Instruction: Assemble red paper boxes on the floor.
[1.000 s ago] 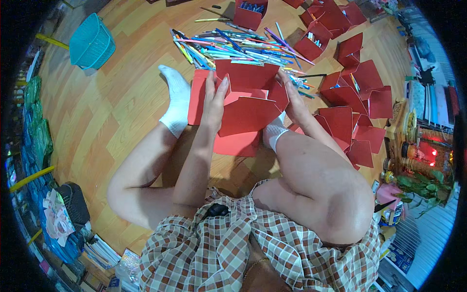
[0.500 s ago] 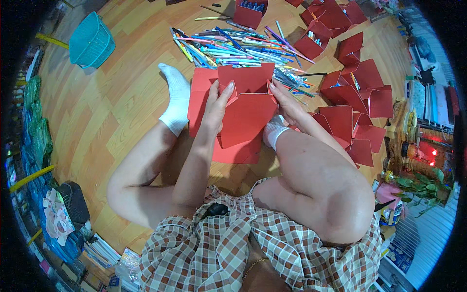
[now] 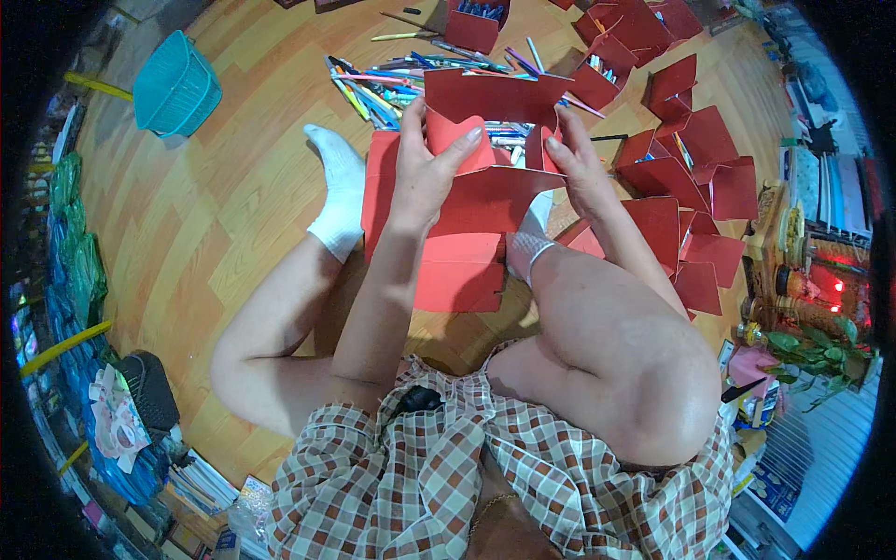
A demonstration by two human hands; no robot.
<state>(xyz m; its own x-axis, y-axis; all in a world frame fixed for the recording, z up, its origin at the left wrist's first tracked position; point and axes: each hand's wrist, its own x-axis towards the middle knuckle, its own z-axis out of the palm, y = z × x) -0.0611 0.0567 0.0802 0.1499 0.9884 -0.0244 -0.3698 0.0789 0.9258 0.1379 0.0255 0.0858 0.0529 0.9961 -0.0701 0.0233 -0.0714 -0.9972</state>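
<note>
A red cardboard box [image 3: 495, 201], its flaps standing out, is held up between my two hands over the floor. My left hand [image 3: 425, 173] grips its left side, the thumb on a folded side flap. On the opposite side my right hand [image 3: 581, 173] is closed round the edge, thumb on the right flap. Pens show through the box's opening. Flat red cardboard [image 3: 457, 285] lies below it, between my legs. Just beyond the box spreads a heap of pens [image 3: 373, 89] in many colours, partly hidden by it.
Several red boxes [image 3: 681, 154] stand to the right, some with pens inside. Another red box [image 3: 474, 28] holding pens is at the far side. A turquoise basket [image 3: 177, 89] sits at the far left. A potted plant [image 3: 821, 350] is at the right rim.
Both hands have moved the box away from me and a little to the right, tilting it so that its opening now shows. The flat cardboard beneath stays put.
</note>
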